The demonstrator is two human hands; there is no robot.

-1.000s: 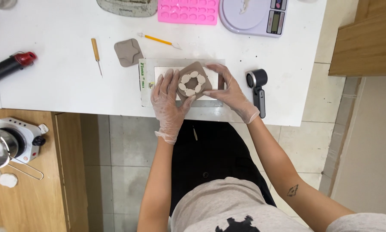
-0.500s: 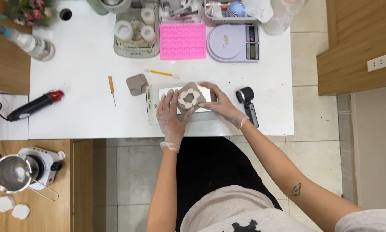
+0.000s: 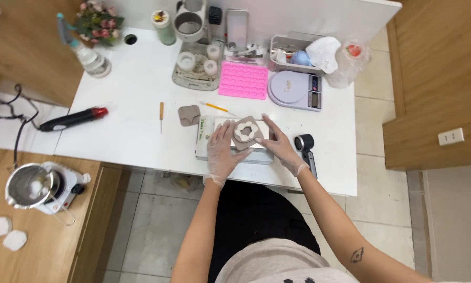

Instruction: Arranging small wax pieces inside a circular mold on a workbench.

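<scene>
Gripping brown mould, both gloved hands.

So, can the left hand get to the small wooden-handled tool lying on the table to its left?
Probably yes: the left hand grips the brown mold, but bare table separates it from the wooden-handled tool.

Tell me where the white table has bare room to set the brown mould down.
Widest bare patch on the white table: between the heat gun and the wooden-handled pick, down to the near edge. A smaller patch lies right of the digital scale. The back edge is crowded: pink silicone mould, spray bottle, tray of jars.
</scene>
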